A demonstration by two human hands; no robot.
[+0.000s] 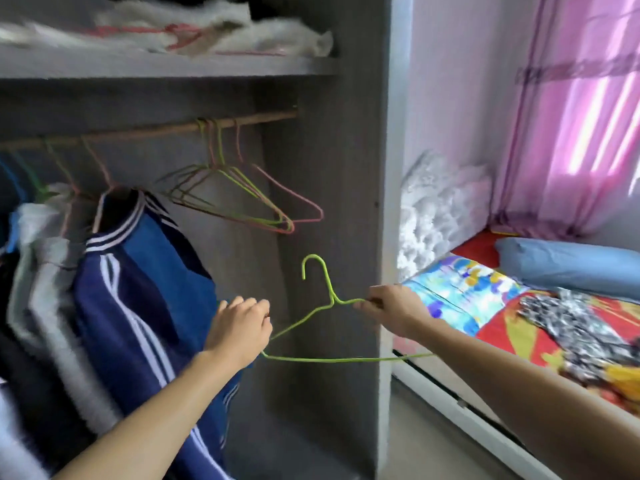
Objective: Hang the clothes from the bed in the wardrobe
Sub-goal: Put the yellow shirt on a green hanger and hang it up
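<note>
both hands on green wire hanger [313, 327], held in front of open wardrobe [329, 168], below rail [145, 130]. left hand [240, 329] closed round hanger's left corner; right hand [391, 311] pinching right shoulder wire near neck. hook up, hanger empty. spare wire hangers [249, 199] on rail, blue striped jacket [138, 271] hung at left. patterned black-white garment [571, 327] lying on bed [485, 306], right of wardrobe.
</note>
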